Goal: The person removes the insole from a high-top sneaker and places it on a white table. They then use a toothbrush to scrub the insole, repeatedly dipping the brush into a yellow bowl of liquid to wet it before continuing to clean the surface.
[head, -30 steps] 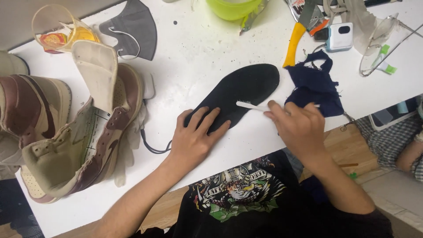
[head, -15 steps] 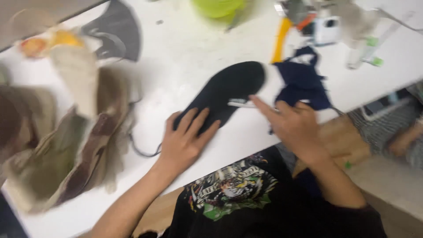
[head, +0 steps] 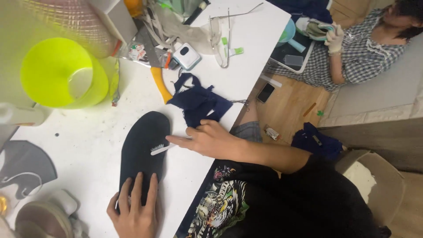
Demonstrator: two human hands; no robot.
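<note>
A black shoe insole [head: 143,147] lies flat on the white worktop [head: 88,132], near its front edge, with its long axis running away from the person. The left hand [head: 134,211] presses down on the near end of the insole, fingers spread flat and closed on nothing. The right hand [head: 207,140] pinches the handle of a small white brush [head: 161,148], its grip closed on the handle, with the bristle head resting on the insole's right side near the middle. Just beyond the right hand lies a crumpled dark blue cloth [head: 199,102], with a yellow handle [head: 159,83] beside it. Further back on the left stands a lime-green bowl [head: 61,72]. A brown shoe [head: 42,220] sits at the near left corner. Beyond the worktop another person in a checked shirt [head: 352,48] sits on the floor.
</note>
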